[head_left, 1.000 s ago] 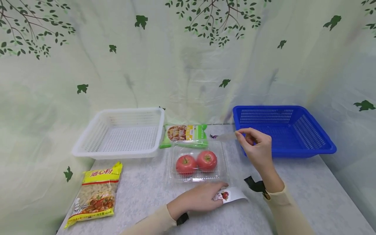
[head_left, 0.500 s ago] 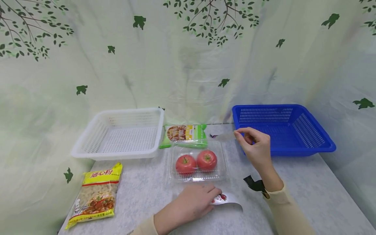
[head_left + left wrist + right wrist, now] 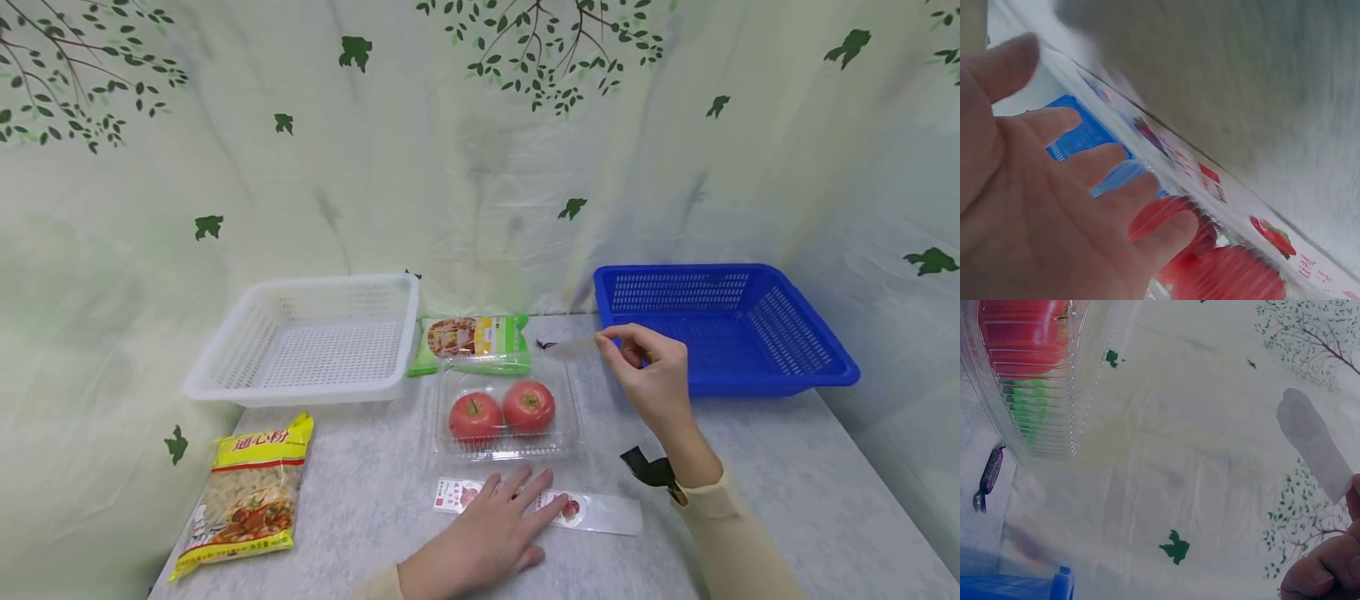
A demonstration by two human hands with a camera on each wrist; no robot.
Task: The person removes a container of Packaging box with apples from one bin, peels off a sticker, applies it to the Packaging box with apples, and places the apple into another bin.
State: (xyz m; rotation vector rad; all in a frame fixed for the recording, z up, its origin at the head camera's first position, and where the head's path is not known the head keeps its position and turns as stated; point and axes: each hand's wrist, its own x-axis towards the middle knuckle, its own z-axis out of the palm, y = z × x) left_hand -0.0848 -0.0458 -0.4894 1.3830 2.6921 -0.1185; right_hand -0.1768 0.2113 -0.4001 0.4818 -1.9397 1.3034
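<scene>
My left hand [image 3: 487, 529] lies with fingers spread over a long white strip of labels printed with red fruit [image 3: 588, 510] on the table. In the left wrist view the label strip [image 3: 1210, 178] runs past the fingertips. At the blue basket's near left corner, my right hand [image 3: 651, 367] pinches the end of a thin, see-through sticker label [image 3: 1313, 444] with a rounded tip. This label is faint in the head view. Between the hands and the back wall stands a clear plastic box [image 3: 566, 433] with two red apples [image 3: 528, 408].
A white basket [image 3: 300, 395] stands back left, a blue basket [image 3: 772, 383] back right. Behind the box lies a green food packet [image 3: 465, 342]; a purple-wrapped candy [image 3: 991, 472] is right of it. A yellow macaroni bag [image 3: 247, 492] lies at left.
My left hand has let go of the curled label strip and spread its fingers over it; the strip now lies flat, extending further left. The right hand stays nearly still with its label.
</scene>
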